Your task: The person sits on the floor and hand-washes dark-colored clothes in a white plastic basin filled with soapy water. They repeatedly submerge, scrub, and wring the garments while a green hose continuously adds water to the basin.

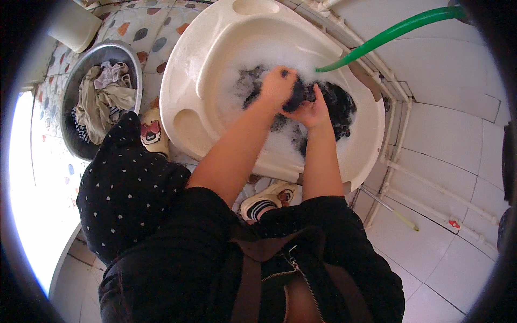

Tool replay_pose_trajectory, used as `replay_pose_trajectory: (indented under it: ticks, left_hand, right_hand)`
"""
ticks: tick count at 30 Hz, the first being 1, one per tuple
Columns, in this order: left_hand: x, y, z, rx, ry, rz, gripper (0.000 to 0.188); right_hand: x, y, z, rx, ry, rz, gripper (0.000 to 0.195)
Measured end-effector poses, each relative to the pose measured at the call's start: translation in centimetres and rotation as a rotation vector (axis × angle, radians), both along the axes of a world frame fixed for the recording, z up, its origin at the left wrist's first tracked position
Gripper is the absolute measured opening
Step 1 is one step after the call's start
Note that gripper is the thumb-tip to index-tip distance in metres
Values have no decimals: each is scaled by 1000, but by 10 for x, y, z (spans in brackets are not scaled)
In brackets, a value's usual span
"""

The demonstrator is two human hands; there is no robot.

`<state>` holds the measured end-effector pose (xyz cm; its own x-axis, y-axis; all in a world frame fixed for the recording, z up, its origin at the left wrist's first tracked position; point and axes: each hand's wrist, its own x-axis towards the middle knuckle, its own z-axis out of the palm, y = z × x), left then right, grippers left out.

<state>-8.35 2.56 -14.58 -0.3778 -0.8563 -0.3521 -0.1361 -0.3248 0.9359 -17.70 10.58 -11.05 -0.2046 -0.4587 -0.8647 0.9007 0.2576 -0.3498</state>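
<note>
A cream plastic tub [183, 60] stands before me, with foamy water and dark wet cloth [341, 109] in it. My left hand [279, 87] is closed on a bunched part of black cloth [294, 97] above the suds. Beside it on the right, my right hand [310, 110] has its palm turned up and its thumb raised, touching the lower side of the same bunch; whether its fingers grip the cloth is hard to see. A green hose [387, 36] comes in from the upper right, its end at the foam near both hands.
Left of the tub, a grey basin [139, 76] holds beige, pale and striped clothes [95, 109]. A whitish container [76, 30] stands behind it. White pipes [428, 177] run along the tiled wall at right, near a thin rod [391, 210]. My slippered feet flank the tub's near edge.
</note>
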Motion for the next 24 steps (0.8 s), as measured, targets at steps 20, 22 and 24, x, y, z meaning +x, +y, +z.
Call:
replay_pose_trajectory:
  ticks: [20,22,24]
  left_hand:
    - [-12,73,61,-544,-313,-488,38]
    - [-12,59,43,-444,-312,-380,42]
    - [2,13,-2,-254,-311,-138,45]
  right_hand:
    - [5,4,-108,-419,44,35,30]
    - [2,16,-107,-431,-16,23,30]
    - [36,2,-57,-194,45,-6,26]
